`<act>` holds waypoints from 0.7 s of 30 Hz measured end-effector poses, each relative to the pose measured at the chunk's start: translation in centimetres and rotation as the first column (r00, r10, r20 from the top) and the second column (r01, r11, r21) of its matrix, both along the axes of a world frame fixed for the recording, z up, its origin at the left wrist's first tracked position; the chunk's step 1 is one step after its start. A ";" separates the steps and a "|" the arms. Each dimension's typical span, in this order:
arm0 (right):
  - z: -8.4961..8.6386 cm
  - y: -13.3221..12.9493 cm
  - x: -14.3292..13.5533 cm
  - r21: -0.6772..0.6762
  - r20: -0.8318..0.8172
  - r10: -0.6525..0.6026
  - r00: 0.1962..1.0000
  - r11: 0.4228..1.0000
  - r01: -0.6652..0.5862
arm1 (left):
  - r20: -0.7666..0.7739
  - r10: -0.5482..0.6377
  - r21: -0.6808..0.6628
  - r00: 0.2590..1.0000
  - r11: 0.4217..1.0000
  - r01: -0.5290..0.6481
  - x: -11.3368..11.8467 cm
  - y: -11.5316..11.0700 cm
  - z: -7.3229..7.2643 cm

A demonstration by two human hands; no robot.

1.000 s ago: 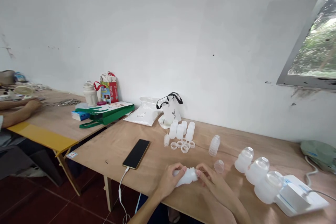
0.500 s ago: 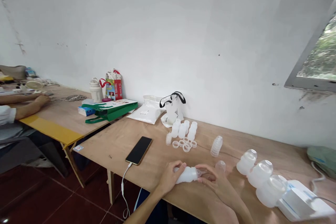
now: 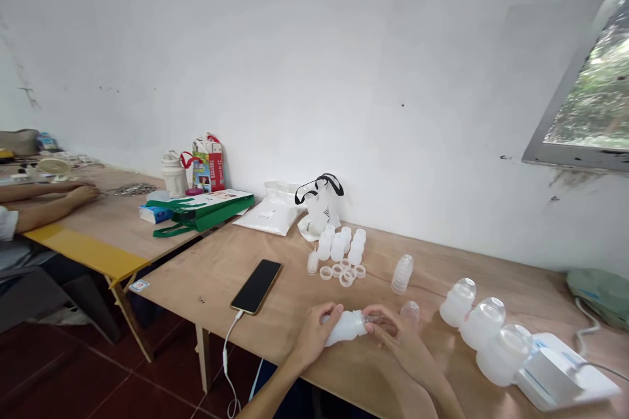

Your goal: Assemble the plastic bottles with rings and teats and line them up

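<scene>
My left hand [image 3: 317, 332] is wrapped round the base end of a frosted white bottle [image 3: 346, 327], which lies on its side above the front edge of the table. At the bottle's mouth, the fingers of my right hand [image 3: 393, 334] are closed on a clear nipple [image 3: 372, 319], partly hidden by them. Just behind my right hand is a clear cap [image 3: 409, 311]. White rings [image 3: 346, 277] lie beyond the bottle, near several frosted bottles [image 3: 338, 246] and a small stack of nipples [image 3: 313, 262].
A stack of clear caps [image 3: 402, 274] stands behind my right hand. Capped bottles [image 3: 484, 322] and a white box [image 3: 560, 366] are at the right. A phone [image 3: 256, 285] with a cable lies left. Another person's hands [image 3: 81, 195] rest on the far-left table.
The view has shifted slightly. My right fingers have closed in nearer the bottle's mouth, covering more of the nipple. The other person's hands have moved slightly.
</scene>
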State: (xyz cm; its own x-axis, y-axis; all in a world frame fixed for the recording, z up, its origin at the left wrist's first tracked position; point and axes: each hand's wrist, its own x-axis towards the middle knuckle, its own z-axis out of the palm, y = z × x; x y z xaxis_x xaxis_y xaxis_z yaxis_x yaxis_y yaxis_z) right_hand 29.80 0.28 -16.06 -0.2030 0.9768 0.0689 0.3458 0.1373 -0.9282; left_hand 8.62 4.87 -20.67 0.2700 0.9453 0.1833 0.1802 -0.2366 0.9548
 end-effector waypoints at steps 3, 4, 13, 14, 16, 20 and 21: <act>-0.1 0.1 0.0 -0.009 -0.002 0.013 1.000 1.000 -0.013 | 0.009 -0.006 0.010 1.000 1.000 0.006 0.0 0.0 0.1; 0.0 0.1 0.0 -0.012 -0.004 0.013 1.000 1.000 -0.013 | 0.007 -0.004 0.016 1.000 1.000 0.004 0.0 0.0 0.1; -0.3 0.1 -0.2 -0.015 0.016 0.002 1.000 1.000 -0.002 | 0.004 -0.009 -0.006 1.000 1.000 0.009 -0.1 -0.2 0.4; -0.4 0.2 -0.1 -0.016 0.016 -0.003 1.000 1.000 0.003 | 0.003 -0.020 -0.006 1.000 1.000 0.020 -0.2 -0.2 0.5; -0.8 0.4 0.0 -0.015 0.011 -0.010 1.000 1.000 0.010 | 0.000 -0.040 0.002 0.999 0.999 0.040 -0.3 -0.3 0.7; -1.4 0.6 0.4 -0.006 -0.007 -0.029 1.000 1.000 0.029 | -0.022 -0.078 0.020 0.997 0.997 0.078 -0.4 -0.3 0.5; -1.5 0.6 0.5 -0.004 -0.012 -0.036 0.999 0.999 0.036 | -0.023 -0.090 0.018 0.996 0.996 0.090 -0.3 -0.3 0.3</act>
State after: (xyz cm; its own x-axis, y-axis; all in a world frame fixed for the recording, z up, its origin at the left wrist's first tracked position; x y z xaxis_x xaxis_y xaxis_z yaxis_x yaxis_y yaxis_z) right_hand 30.30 0.89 -17.60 -0.1667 0.9837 0.0673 0.3389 0.1213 -0.9330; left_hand 8.28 4.57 -20.35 0.3578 0.9135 0.1935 0.1788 -0.2705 0.9460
